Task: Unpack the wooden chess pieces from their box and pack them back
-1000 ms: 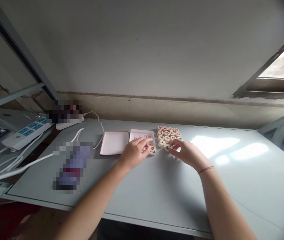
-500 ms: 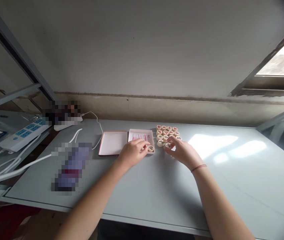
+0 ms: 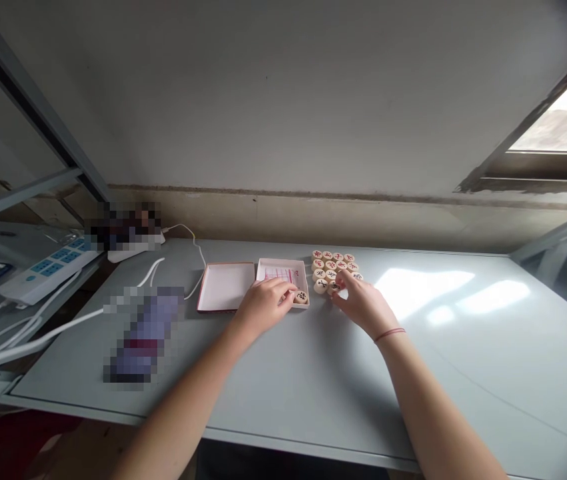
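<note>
Several round Chinese chess pieces (image 3: 332, 265), pale with red or black characters, stand in close rows to the right of a shallow open box (image 3: 306, 275). My right hand (image 3: 364, 305) is closed around a black-marked piece (image 3: 334, 287) in the front row, touching the other pieces. Over the front edge of the box lies my left hand (image 3: 266, 305), its fingers curled together. A black-marked piece (image 3: 301, 297) rests in the box's front right corner, beside those fingertips. What is under the left fingers is hidden. A paper with pink lines (image 3: 279, 274) lies in the box.
The box lid (image 3: 228, 287) lies inside up on the grey table (image 3: 288, 387), left of the box. Farther left are a blurred purplish object (image 3: 148, 333), white cables (image 3: 70, 325) and a power strip (image 3: 53, 267). A wall (image 3: 283, 120) rises behind the table.
My right hand has shifted slightly left, bringing the piece in it closer to its neighbour in the front row. My left hand has hardly moved.
</note>
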`<state>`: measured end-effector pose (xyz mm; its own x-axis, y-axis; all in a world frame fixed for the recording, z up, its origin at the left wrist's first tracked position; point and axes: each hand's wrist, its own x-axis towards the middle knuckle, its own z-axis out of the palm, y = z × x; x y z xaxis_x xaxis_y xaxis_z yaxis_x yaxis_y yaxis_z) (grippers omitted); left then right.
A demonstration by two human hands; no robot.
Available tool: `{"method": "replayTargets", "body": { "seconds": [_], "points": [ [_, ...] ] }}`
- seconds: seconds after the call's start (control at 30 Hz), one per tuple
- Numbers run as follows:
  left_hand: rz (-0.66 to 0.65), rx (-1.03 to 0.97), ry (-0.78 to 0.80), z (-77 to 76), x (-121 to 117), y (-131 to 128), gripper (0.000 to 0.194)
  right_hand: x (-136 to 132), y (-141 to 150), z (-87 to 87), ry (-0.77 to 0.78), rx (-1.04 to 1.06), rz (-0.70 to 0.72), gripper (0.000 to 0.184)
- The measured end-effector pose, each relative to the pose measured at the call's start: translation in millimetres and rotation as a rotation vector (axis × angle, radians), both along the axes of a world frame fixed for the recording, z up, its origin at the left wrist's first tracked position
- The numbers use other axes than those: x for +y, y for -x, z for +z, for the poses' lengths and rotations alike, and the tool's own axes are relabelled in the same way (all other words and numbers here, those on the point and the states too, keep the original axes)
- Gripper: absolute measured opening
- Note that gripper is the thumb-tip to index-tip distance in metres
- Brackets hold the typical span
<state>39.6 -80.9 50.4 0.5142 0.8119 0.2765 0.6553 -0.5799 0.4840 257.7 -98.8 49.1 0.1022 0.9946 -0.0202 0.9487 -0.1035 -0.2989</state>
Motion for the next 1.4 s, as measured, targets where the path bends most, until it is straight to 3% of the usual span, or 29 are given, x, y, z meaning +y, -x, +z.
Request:
{"method": "replayTargets", "body": {
  "seconds": [0.13,0.23,0.33,0.43,0.67,0.8,0.9,1.13,1.27,1.4],
  "points": [
    [0.087,0.107,-0.030,-5.2,2,0,0.021,-5,1,7.7,-0.078,0.058,-0.021,0.014],
    [0.145,0.207,-0.056,-10.6,2,-1,0.024,-9,16,8.6,-0.060,0.178,0.099,0.027],
    [0.128,0.278,-0.074,-14.8,2,-2,0.026,-11,37,2.9,0.034,0.200,0.236,0.040],
    [0.092,0.282,-0.063,-16.4,1,-5,0.025,-11,51,-4.4,0.040,0.123,0.256,0.037],
    [0.061,0.115,0.015,-16.8,3,-6,0.017,-8,52,-8.8,0.030,0.141,0.218,0.027],
    [-0.026,-0.022,0.039,-15.2,6,-3,0.019,-10,51,-6.3,-0.016,0.177,0.181,0.037],
    [-0.005,-0.172,0.062,-9.2,4,-2,0.022,-13,53,-3.4,-0.140,0.218,0.168,0.043],
    [-0.004,-0.477,0.304,0.9,-6,-10,0.023,-18,58,3.0,-0.315,0.234,0.207,0.019],
    [0.068,-0.579,0.369,1.0,-5,-9,0.022,-13,44,10.1,-0.382,0.307,0.160,0.021],
    [0.148,-0.581,0.279,-0.4,0,-4,0.017,-6,10,16.5,-0.413,0.308,0.009,0.027]
  ]
}}
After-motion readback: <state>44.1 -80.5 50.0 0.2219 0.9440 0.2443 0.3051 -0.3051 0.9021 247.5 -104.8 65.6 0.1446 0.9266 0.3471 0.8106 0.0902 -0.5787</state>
